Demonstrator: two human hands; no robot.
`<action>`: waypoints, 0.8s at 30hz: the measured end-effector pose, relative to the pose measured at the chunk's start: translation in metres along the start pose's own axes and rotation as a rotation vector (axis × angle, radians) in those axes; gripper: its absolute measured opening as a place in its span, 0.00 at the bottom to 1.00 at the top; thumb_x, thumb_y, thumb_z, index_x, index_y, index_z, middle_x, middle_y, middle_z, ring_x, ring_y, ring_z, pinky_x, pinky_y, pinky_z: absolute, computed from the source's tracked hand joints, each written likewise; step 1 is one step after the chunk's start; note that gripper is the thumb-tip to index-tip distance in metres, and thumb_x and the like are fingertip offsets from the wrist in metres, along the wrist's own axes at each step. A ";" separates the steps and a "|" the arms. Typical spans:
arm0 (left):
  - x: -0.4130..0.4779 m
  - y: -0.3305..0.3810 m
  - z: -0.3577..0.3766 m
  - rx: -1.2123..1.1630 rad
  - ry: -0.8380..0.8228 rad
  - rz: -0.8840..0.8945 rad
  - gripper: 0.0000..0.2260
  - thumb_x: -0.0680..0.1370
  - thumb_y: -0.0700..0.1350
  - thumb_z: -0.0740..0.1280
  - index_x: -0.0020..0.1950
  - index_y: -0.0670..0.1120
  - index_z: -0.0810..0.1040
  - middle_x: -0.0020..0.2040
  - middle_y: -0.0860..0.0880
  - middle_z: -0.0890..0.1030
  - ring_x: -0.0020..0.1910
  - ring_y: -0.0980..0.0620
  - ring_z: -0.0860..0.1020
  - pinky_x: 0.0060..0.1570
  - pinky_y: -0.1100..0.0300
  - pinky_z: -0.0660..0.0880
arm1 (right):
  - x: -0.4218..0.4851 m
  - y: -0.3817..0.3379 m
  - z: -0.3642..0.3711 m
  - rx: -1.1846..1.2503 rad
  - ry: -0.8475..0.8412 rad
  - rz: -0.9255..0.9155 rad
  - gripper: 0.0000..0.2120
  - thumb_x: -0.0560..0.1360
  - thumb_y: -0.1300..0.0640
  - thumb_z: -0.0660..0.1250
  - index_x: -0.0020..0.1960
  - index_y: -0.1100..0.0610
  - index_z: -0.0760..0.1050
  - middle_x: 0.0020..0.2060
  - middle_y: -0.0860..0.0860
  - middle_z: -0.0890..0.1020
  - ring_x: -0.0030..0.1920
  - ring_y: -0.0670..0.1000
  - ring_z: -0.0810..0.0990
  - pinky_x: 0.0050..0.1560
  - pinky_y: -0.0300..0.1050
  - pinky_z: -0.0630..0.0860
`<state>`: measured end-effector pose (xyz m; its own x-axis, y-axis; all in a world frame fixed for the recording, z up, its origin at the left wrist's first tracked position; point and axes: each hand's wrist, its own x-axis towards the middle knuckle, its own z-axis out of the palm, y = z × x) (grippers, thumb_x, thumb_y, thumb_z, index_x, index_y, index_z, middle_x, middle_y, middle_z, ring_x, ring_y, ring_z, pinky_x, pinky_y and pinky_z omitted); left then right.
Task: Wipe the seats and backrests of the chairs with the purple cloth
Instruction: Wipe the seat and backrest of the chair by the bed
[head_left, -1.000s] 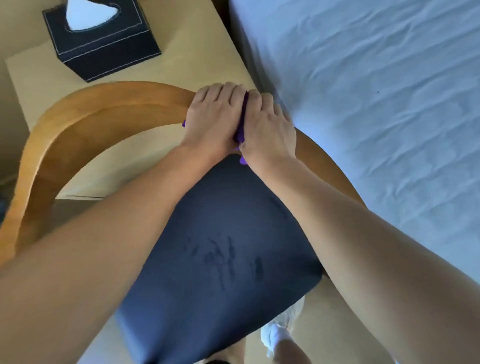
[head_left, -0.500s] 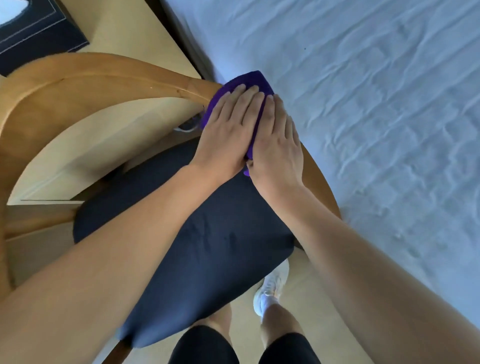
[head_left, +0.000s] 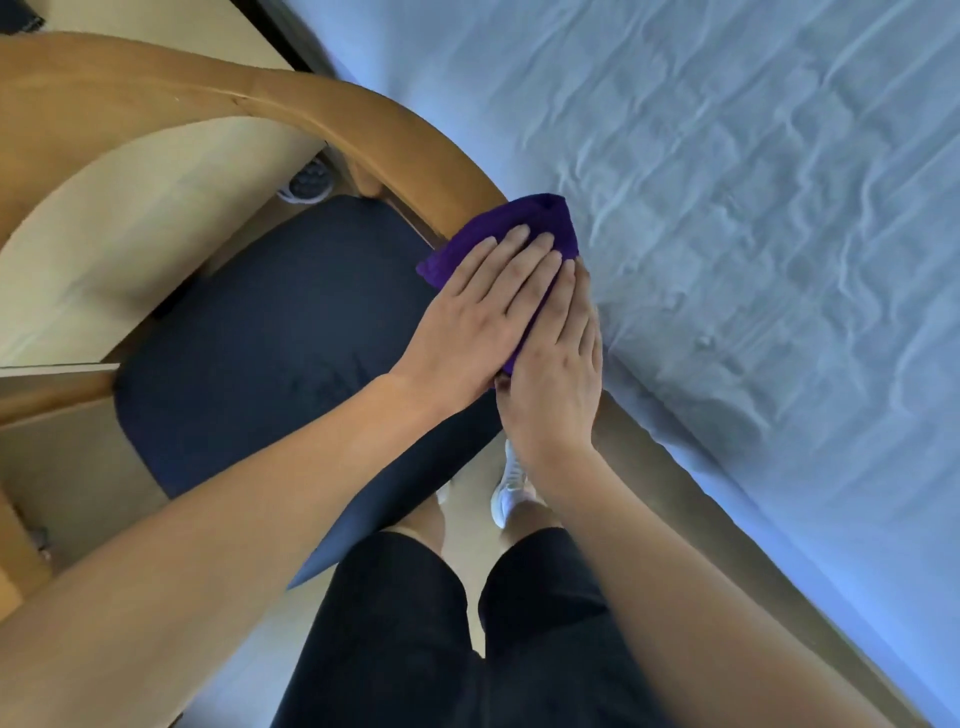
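A chair with a curved wooden backrest (head_left: 363, 124) and a dark blue seat (head_left: 270, 332) stands in front of me. The purple cloth (head_left: 540, 218) is draped over the right end of the backrest rail. My left hand (head_left: 483, 317) lies flat on the cloth with straight fingers, pressing it onto the wood. My right hand (head_left: 558, 379) lies beside it, fingers straight, on the cloth's right edge and the rail. Most of the cloth is hidden under both hands.
A bed with a wrinkled pale sheet (head_left: 753, 260) runs close along the chair's right side. A light wooden table (head_left: 156, 197) stands behind the backrest. My legs in black shorts (head_left: 467, 623) and a white shoe (head_left: 509, 488) are below.
Both hands have slid the cloth along the backrest rail from its top middle toward its right end, and the fingers went from curled over the rail to flat. The view shifted right.
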<state>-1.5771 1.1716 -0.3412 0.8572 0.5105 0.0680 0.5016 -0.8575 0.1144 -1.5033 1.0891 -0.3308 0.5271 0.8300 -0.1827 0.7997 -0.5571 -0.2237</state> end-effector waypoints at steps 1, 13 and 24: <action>-0.004 0.008 0.002 0.007 0.005 0.019 0.26 0.82 0.41 0.61 0.79 0.38 0.58 0.79 0.40 0.61 0.78 0.41 0.58 0.76 0.46 0.58 | -0.008 0.006 0.000 0.005 0.009 0.013 0.52 0.68 0.57 0.79 0.79 0.66 0.49 0.79 0.61 0.55 0.79 0.56 0.57 0.78 0.48 0.54; -0.007 0.000 0.007 -0.035 0.056 0.096 0.25 0.83 0.41 0.60 0.79 0.43 0.59 0.79 0.44 0.61 0.79 0.45 0.58 0.76 0.45 0.59 | -0.019 0.013 0.000 0.054 0.071 0.025 0.54 0.64 0.56 0.81 0.78 0.66 0.50 0.76 0.64 0.60 0.76 0.62 0.63 0.75 0.55 0.64; 0.023 -0.107 -0.006 0.061 0.063 -0.236 0.28 0.81 0.41 0.64 0.79 0.40 0.59 0.79 0.43 0.60 0.79 0.46 0.58 0.77 0.50 0.58 | 0.098 -0.073 0.011 -0.027 0.055 -0.262 0.45 0.75 0.55 0.72 0.80 0.62 0.46 0.80 0.59 0.51 0.79 0.57 0.52 0.79 0.51 0.51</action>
<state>-1.6116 1.2760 -0.3461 0.7073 0.6986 0.1079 0.6949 -0.7152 0.0749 -1.5130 1.2111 -0.3428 0.3155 0.9464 -0.0692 0.9178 -0.3229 -0.2312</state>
